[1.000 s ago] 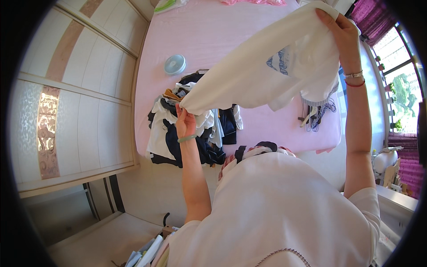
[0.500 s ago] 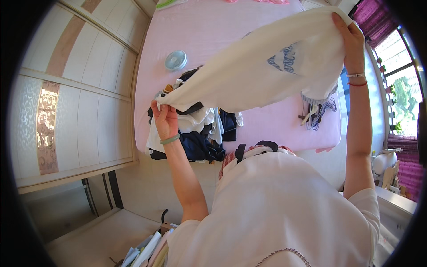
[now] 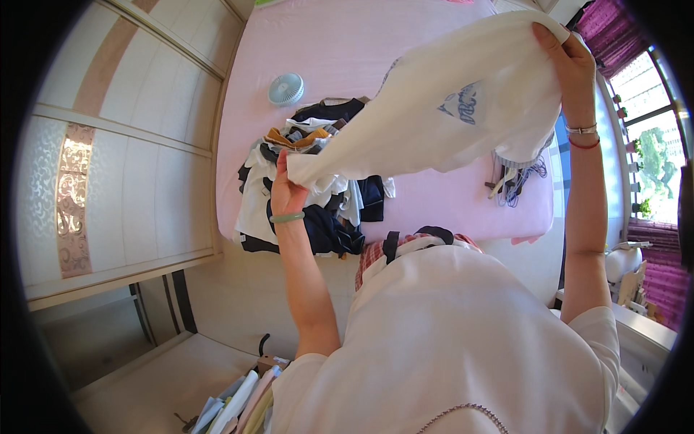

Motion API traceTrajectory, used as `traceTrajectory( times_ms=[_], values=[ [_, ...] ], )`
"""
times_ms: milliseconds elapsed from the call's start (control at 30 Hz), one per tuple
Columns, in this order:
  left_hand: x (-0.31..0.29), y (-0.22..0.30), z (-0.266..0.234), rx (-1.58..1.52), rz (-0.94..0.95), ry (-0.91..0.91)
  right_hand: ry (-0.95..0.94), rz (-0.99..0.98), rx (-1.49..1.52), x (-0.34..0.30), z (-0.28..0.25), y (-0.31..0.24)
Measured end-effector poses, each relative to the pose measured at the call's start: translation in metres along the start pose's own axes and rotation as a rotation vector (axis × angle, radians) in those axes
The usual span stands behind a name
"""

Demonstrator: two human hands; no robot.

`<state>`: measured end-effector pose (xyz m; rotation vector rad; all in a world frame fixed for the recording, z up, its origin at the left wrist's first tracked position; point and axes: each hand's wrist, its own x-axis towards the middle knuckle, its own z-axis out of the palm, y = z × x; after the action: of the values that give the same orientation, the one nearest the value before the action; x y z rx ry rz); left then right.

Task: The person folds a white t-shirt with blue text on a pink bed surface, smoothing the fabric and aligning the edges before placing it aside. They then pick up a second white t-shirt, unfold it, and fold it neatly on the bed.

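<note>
A white shirt (image 3: 419,108) with a blue print hangs stretched between my two hands above the bed. My left hand (image 3: 288,186), with a green bangle at its wrist, pinches the shirt's lower left end over the clothes pile. High on the right, my right hand (image 3: 571,69) grips the opposite end; part of its fingers is hidden by the cloth. A blue-grey striped edge shows under the shirt's right side. Beneath my left hand lies a heap of clothes (image 3: 340,231) in white, navy, black and mustard.
A pale blue round fan (image 3: 286,90) lies on the pink bed sheet (image 3: 448,210). Several hangers with thin grey cords (image 3: 517,181) rest near the bed's right edge. Wardrobe doors (image 3: 155,173) stand at the left, and purple curtains (image 3: 611,36) beside a window at the right.
My left hand has moved right and slightly toward me with its end of the shirt, uncovering more of the clothes heap. The shirt sags more; my right hand has hardly moved.
</note>
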<state>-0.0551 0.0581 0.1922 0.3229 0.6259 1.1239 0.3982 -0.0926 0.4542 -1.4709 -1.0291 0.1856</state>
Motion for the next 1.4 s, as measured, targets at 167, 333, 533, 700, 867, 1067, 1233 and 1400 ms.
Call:
traceTrajectory(
  times_ms=[167, 333, 533, 700, 867, 1067, 1233, 1400],
  values=[
    [-0.009, -0.008, 0.009, 0.431, 0.227, 0.125, -0.008, 0.016, -0.077, -0.009, 0.009, -0.004],
    [-0.027, -0.033, 0.02, -0.18, 0.0, 0.289, 0.03, 0.072, 0.038, -0.016, 0.024, -0.039],
    [-0.046, -0.107, 0.055, -0.151, -0.417, 0.077, -0.056, 0.024, -0.002, -0.019, 0.034, -0.049],
    [-0.005, -0.132, 0.037, 0.044, -0.343, 0.187, -0.055, 0.032, 0.039, -0.009, 0.027, -0.054],
    [-0.002, -0.169, 0.068, -0.081, -0.38, 0.324, -0.014, -0.005, -0.053, -0.013, 0.012, -0.054],
    [0.029, -0.179, 0.055, -0.193, -0.192, 0.241, 0.033, -0.028, -0.121, 0.001, -0.01, -0.049],
    [0.032, -0.122, 0.04, -0.314, -0.306, 0.183, 0.18, 0.021, -0.176, 0.023, -0.043, -0.015],
    [0.013, -0.11, -0.013, 0.24, -0.232, 0.28, -0.013, 0.044, -0.013, 0.009, -0.013, -0.029]
  ],
)
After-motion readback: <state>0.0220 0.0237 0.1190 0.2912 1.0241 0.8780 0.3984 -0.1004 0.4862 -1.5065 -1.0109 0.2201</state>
